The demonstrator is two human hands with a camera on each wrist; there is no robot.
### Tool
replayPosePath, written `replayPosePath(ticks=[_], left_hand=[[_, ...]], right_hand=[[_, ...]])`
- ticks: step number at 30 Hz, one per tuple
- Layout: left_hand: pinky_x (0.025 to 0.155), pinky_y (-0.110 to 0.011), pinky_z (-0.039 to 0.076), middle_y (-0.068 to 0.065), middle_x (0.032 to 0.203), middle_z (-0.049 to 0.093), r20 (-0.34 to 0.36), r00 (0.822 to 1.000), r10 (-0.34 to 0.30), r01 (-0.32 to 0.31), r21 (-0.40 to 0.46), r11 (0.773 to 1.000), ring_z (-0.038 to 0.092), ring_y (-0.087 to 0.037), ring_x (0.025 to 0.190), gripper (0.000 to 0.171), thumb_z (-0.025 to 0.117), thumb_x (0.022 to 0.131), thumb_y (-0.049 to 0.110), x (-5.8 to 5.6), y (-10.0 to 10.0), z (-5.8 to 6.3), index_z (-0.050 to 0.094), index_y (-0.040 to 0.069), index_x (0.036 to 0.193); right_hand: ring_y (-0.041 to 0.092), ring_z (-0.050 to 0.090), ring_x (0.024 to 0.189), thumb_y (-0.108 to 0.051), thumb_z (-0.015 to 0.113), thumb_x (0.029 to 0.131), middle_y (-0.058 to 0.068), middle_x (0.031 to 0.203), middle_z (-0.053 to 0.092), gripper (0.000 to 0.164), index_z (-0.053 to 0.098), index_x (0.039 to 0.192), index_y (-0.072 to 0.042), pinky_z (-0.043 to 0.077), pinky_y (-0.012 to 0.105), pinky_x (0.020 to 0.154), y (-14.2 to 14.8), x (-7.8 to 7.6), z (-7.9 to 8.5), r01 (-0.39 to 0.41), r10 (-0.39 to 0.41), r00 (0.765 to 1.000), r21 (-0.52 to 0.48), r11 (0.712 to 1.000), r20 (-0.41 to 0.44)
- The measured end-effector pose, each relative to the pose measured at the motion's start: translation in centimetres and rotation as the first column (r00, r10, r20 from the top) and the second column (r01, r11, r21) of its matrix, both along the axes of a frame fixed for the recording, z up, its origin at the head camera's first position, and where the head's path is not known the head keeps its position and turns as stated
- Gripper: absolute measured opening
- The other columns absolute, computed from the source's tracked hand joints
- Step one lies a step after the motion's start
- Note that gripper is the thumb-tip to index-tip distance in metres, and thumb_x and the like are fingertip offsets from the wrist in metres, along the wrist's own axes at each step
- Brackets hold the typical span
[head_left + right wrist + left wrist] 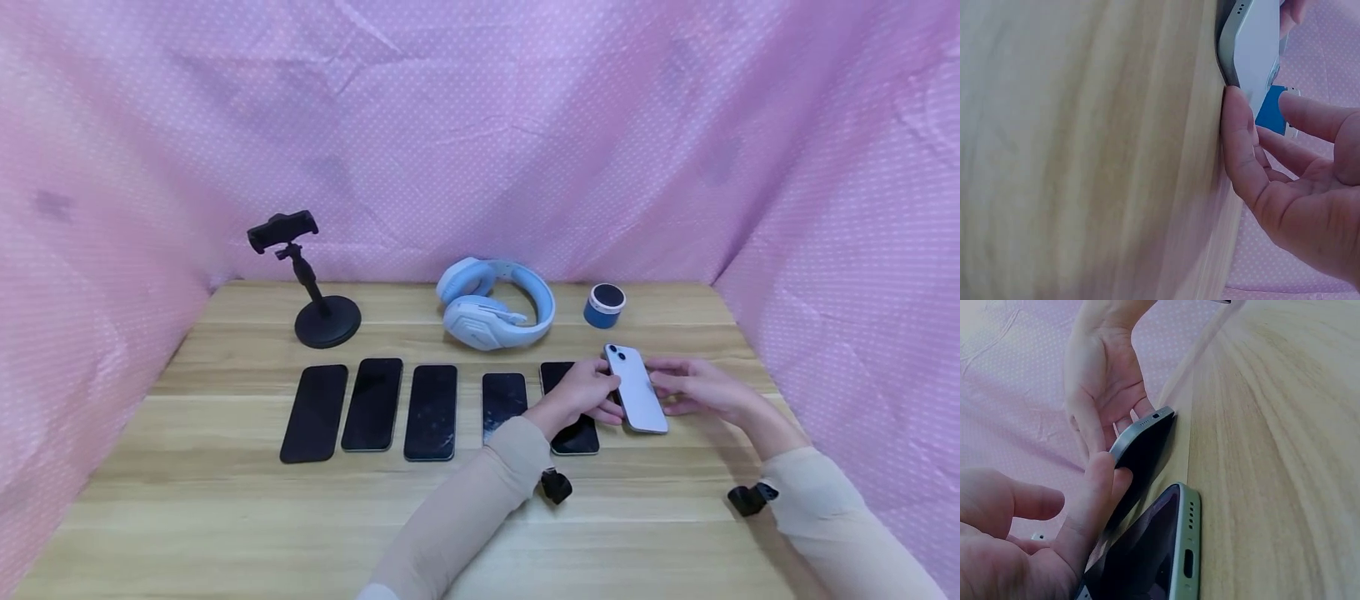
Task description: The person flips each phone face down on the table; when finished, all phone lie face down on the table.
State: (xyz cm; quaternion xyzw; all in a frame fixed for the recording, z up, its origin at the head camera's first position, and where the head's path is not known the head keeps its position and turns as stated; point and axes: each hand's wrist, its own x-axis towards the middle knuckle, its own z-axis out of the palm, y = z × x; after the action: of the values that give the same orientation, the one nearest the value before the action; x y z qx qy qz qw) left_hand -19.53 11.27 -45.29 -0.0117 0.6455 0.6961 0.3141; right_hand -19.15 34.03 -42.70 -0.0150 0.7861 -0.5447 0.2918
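Observation:
A pale smartphone [637, 393] lies back up at the right end of a row, its two camera lenses at the far end. My left hand [581, 393] touches its left long edge, which is tipped up off the table; the dark screen shows underneath in the left wrist view. The left thumb stands apart from it. At the opposite edge, the fingertips of my right hand [703, 388] touch the phone near the table, and that thumb is also apart, as the right wrist view shows. Under my left hand and wrist lies a black-screened phone [576, 438], partly hidden.
More phones lie screen up to the left: a small phone [504, 398] partly behind my left sleeve, then several others [431, 412]. Behind the row stand a black phone stand [327, 322], blue-white headphones [483, 323] and a small blue speaker [603, 313]. Pink dotted cloth [480, 125] surrounds the table.

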Motion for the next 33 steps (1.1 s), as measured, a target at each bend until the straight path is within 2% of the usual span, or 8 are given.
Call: replayPosePath(ticks=[6, 11, 18, 25, 33], left_hand=[[0.066, -0.038, 0.063, -0.009, 0.1, 0.066, -0.048, 0.999, -0.013, 0.01, -0.056, 0.998, 0.071, -0.027, 0.074, 0.045, 0.057, 0.105, 0.011, 0.5, -0.1, 0.0, 0.047, 0.003, 0.148], [0.067, -0.038, 0.063, -0.007, 0.103, 0.065, -0.078, 0.997, -0.027, 0.019, -0.097, 0.995, 0.069, -0.024, 0.075, 0.047, 0.059, 0.104, 0.01, 0.8, -0.2, 0.3, 0.047, 0.003, 0.149], [0.065, -0.035, 0.062, -0.004, 0.098, 0.062, -0.152, 0.986, -0.073, 0.042, -0.201, 0.979, 0.067, -0.019, 0.073, 0.046, 0.062, 0.103, 0.012, 1.2, 0.4, 0.8, 0.051, 0.006, 0.147], [0.063, -0.032, 0.061, -0.007, 0.113, 0.06, -0.148, 0.983, -0.105, 0.065, -0.253, 0.965, 0.067, -0.017, 0.075, 0.051, 0.058, 0.105, 0.016, 1.5, 0.7, 0.9, 0.044, 0.006, 0.153], [0.063, -0.03, 0.061, -0.007, 0.105, 0.06, -0.149, 0.979, -0.137, 0.085, -0.312, 0.946, 0.065, -0.016, 0.074, 0.051, 0.059, 0.105, 0.019, 1.6, 0.6, 1.5, 0.045, 0.007, 0.152]], right_hand=[[0.023, 0.056, 0.103, -0.017, 0.054, 0.107, 0.022, 0.127, 0.051, 0.064, 0.022, 0.156, 0.009, 0.059, 0.038, 0.084, -0.4, -0.2, -0.3, 0.015, -0.015, 1.0, 0.003, 1.0, 0.018], [0.021, 0.056, 0.099, -0.015, 0.053, 0.107, 0.017, 0.12, 0.054, 0.062, 0.023, 0.155, 0.009, 0.06, 0.037, 0.08, -0.5, -0.4, -0.2, 0.023, -0.023, 1.0, 0.005, 1.0, 0.011], [0.02, 0.059, 0.095, -0.011, 0.055, 0.105, 0.019, 0.118, 0.055, 0.062, 0.025, 0.154, 0.011, 0.061, 0.037, 0.076, -0.1, -0.3, -0.4, 0.04, -0.04, 0.999, 0.032, 0.999, -0.013], [0.021, 0.062, 0.095, -0.009, 0.061, 0.102, 0.025, 0.127, 0.053, 0.064, 0.027, 0.153, 0.011, 0.062, 0.039, 0.075, 0.0, -0.3, -0.7, 0.048, -0.046, 0.998, 0.065, 0.997, -0.042], [0.02, 0.062, 0.095, -0.003, 0.062, 0.099, 0.026, 0.13, 0.051, 0.066, 0.027, 0.153, 0.012, 0.061, 0.038, 0.074, -0.2, -0.5, -0.9, 0.057, -0.052, 0.997, 0.073, 0.996, -0.059]])
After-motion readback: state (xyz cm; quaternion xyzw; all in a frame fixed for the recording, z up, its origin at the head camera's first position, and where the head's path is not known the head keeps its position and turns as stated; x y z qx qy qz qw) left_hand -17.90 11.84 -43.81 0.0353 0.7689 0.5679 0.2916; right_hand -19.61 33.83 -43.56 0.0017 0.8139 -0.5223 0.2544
